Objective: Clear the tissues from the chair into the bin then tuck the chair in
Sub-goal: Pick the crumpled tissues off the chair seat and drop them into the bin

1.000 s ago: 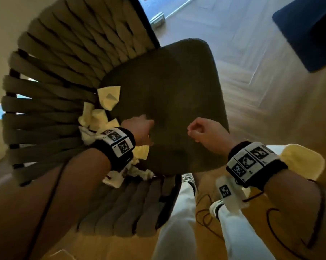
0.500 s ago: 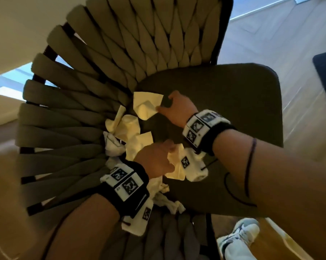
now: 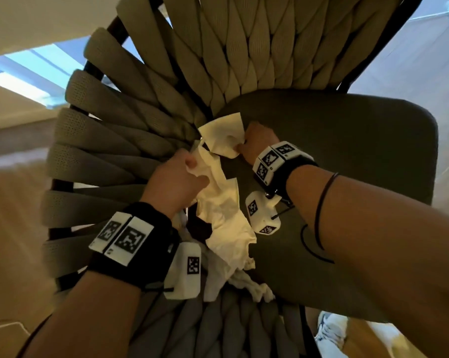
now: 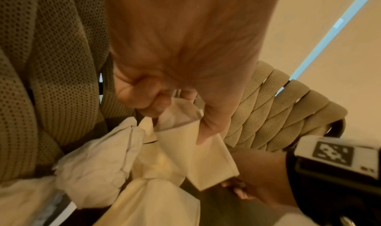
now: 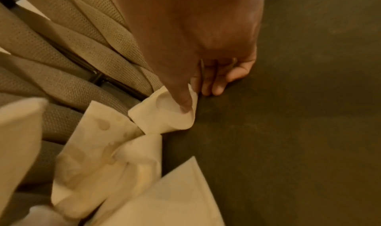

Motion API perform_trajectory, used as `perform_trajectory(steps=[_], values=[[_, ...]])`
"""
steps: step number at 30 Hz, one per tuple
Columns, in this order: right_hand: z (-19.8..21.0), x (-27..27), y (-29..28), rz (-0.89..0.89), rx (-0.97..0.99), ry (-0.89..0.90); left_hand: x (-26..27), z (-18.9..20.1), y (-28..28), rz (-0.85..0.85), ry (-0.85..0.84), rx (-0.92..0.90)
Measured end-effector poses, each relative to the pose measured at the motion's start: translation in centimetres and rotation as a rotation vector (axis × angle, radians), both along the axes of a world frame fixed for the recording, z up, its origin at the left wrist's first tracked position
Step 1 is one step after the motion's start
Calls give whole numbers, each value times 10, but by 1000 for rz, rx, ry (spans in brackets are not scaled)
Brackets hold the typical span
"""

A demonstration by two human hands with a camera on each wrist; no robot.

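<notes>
Now both hands have closed on paper where, half a second ago, they were only reaching in. The right hand (image 3: 257, 143), which was touching the edge of the far tissue (image 3: 224, 135), now pinches it between thumb and fingers and has crumpled its corner; the right wrist view shows the thumb pressed into the fold with the other fingertips (image 5: 214, 89) down on the dark seat cushion (image 3: 347, 156). The left hand (image 3: 177, 177) has moved up from the near part of the pile and now grips the upper end of a long, creased tissue (image 3: 226, 218), its fingers curled round the paper in the left wrist view.

The tissues all lie on the left side of the chair (image 3: 146, 140), bunched along the line where the cushion meets the woven strap back. Nearest the person, a twisted white tissue (image 3: 254, 288) and a few other scraps lie loose below the left wrist, held by neither hand.

By my reading, the gathering step has turned from reaching to grasping, so a first lift is close. One handful each will probably not clear everything, and the near scraps will want a second sweep. No bin shows in any view, and the chair has yet to be tucked in.
</notes>
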State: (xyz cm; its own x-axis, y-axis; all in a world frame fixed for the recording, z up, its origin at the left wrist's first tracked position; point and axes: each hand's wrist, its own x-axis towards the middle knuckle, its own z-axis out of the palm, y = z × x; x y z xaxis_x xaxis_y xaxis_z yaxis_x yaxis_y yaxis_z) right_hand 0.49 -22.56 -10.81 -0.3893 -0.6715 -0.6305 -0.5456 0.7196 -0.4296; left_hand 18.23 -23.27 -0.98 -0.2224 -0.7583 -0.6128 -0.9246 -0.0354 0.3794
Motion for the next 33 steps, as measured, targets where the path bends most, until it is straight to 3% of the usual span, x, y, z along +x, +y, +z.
perform_trajectory(steps=[3, 7, 10, 13, 18, 21, 25, 30, 33], values=[[6, -2, 13, 92, -75, 56, -12, 2, -6, 65, 55, -58], [3, -3, 25, 72, -212, 89, -21, -2, -7, 79, 97, -73], [6, -3, 19, 333, -316, 153, -20, -6, -2, 73, 92, -80], [11, -1, 13, 548, -256, 238, -17, -10, 3, 88, 92, -75], [29, -13, 48, 322, -247, 143, -20, -12, 8, 109, 106, -52], [42, -27, 89, 40, -378, 2, -40, -14, 21, 163, 260, 22], [56, -43, 132, -180, -435, -169, -79, -13, 41, 212, 439, 20], [52, -63, 158, -276, -452, -177, -115, -11, 54, 314, 540, 112], [48, -67, 167, -205, -433, -104, -126, -11, 63, 240, 551, 162]])
